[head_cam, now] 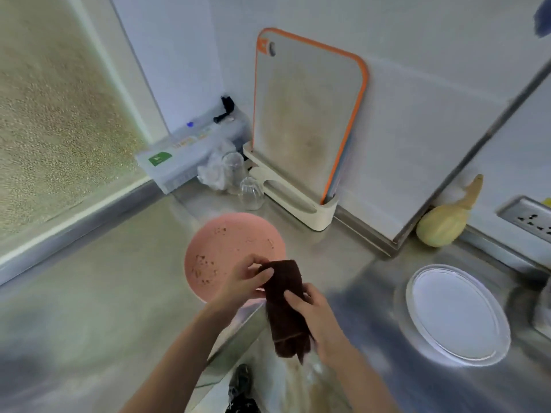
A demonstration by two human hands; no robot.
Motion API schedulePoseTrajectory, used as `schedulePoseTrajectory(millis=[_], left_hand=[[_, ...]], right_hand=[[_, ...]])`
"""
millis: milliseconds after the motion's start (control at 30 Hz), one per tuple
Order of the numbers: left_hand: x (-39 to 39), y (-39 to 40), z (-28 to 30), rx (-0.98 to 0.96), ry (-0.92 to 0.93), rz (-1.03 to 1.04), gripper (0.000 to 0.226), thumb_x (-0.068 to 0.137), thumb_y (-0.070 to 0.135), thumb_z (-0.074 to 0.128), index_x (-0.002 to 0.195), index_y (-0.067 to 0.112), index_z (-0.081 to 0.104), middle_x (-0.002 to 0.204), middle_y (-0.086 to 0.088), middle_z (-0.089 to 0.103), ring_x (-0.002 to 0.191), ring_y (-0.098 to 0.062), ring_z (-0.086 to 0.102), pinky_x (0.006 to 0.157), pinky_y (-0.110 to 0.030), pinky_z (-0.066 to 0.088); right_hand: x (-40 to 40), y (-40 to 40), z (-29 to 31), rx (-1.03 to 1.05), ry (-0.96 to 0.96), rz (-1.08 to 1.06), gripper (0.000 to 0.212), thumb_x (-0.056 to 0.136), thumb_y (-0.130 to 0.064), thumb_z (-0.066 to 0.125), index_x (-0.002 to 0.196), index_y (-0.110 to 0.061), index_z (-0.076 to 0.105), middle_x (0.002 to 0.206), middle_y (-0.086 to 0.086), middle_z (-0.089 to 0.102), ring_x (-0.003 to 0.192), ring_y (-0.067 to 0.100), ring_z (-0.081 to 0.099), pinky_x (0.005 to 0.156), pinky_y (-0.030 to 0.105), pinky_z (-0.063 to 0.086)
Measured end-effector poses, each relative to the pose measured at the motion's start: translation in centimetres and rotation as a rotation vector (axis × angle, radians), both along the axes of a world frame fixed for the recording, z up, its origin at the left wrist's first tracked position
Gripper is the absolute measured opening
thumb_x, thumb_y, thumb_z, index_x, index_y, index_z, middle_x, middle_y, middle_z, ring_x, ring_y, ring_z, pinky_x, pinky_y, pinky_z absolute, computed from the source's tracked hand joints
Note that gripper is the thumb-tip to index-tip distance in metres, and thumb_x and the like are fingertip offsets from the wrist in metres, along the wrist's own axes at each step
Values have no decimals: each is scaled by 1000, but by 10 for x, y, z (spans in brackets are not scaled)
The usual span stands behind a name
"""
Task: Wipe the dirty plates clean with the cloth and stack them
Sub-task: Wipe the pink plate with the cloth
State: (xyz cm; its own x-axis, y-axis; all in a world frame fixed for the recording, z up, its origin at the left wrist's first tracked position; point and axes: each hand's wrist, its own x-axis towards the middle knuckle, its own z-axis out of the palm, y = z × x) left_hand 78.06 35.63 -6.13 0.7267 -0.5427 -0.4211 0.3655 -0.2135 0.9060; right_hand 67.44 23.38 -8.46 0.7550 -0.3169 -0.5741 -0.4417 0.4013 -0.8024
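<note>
**Two hands on one cloth, two plates on the counter**

One pink plate (pixel 226 248) lies flat on the steel counter (pixel 104 293), speckled with brown crumbs, and serves as the landmark here. One dark brown cloth (pixel 284 305) hangs folded over the plate's near right edge, held up by both hands. The left hand (pixel 249 277) pinches the cloth's top corner, its fingers (pixel 262 275) clamped on the fabric above the plate. The right hand (pixel 310 311) grips the cloth lower down, just right of the plate, fingers curled around it. One clear glass plate (pixel 456 314) sits well to the right of the pink plate, apart from it, looking clean. Behind the pink plate stand two upturned clear glasses (pixel 250 193), one orange-edged cutting board (pixel 307 114) upright in its cream holder, and one long box (pixel 190 153) against the wall. One pale gourd (pixel 444 222) rests far right of the pink plate.
</note>
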Motion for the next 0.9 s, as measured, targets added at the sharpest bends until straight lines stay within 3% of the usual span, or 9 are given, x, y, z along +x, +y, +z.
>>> schedulePoseTrajectory(millis=[100, 233, 300, 367, 467, 600, 667, 767, 900], left_hand=[[38, 23, -11, 81, 19, -28, 8, 90, 9, 58, 89, 16, 54, 87, -9, 66, 69, -15, 63, 65, -27, 54], [86, 50, -30, 250, -164, 36, 10, 88, 18, 62, 94, 19, 55, 97, -5, 64, 68, -13, 64, 58, -21, 50], [107, 65, -43, 396, -306, 158, 23, 87, 17, 63, 107, 15, 53, 109, -7, 56, 71, -15, 60, 56, -19, 48], [122, 80, -56, 588, -354, 241, 39, 86, 16, 62, 122, 11, 48, 121, -9, 45, 83, -23, 59, 70, -26, 45], [136, 97, -78, 753, -251, 243, 44, 87, 21, 58, 129, 12, 46, 127, -11, 44, 103, -30, 57, 79, -31, 39], [140, 107, -102, 768, -288, 145, 25, 91, 24, 49, 112, 17, 61, 110, -12, 63, 92, -30, 63, 74, -34, 48], [137, 107, -102, 736, -325, 146, 22, 92, 21, 46, 105, 16, 64, 105, -10, 62, 88, -28, 62, 75, -36, 50], [134, 108, -100, 741, -364, 154, 26, 95, 23, 43, 112, 20, 63, 116, -5, 53, 83, -18, 51, 74, -27, 37], [130, 109, -95, 756, -426, 196, 28, 95, 26, 45, 116, 26, 63, 129, 0, 48, 107, -20, 53, 76, -28, 37]], right_hand=[[34, 27, -5, -149, 6, -47, 14, 88, -12, 64, 97, -6, 55, 92, 18, 66, 77, 24, 66, 67, 34, 56], [69, 53, -14, -362, 65, -86, 11, 88, -19, 64, 95, -20, 55, 90, 10, 67, 83, 27, 66, 76, 47, 55], [79, 61, -16, -492, 117, -89, 15, 89, -21, 62, 102, -20, 54, 90, 0, 66, 82, 18, 65, 69, 34, 54], [85, 66, -16, -620, 182, -103, 22, 90, -22, 61, 111, -20, 53, 91, -6, 63, 79, 11, 62, 62, 22, 48], [87, 69, -21, -648, 249, -148, 28, 90, -22, 62, 116, -18, 54, 91, -6, 62, 78, 10, 60, 61, 20, 45], [91, 68, -26, -622, 286, -186, 19, 89, -21, 62, 107, -21, 55, 88, -7, 62, 74, 3, 58, 57, 20, 44], [93, 68, -27, -623, 293, -192, 19, 89, -22, 62, 107, -20, 55, 86, -8, 61, 75, 7, 60, 60, 25, 48], [94, 68, -27, -628, 291, -193, 21, 89, -23, 62, 109, -21, 56, 86, -11, 61, 78, 9, 61, 64, 28, 50], [94, 69, -27, -630, 273, -185, 25, 89, -22, 62, 113, -19, 55, 86, -11, 59, 78, 7, 59, 61, 23, 45]])
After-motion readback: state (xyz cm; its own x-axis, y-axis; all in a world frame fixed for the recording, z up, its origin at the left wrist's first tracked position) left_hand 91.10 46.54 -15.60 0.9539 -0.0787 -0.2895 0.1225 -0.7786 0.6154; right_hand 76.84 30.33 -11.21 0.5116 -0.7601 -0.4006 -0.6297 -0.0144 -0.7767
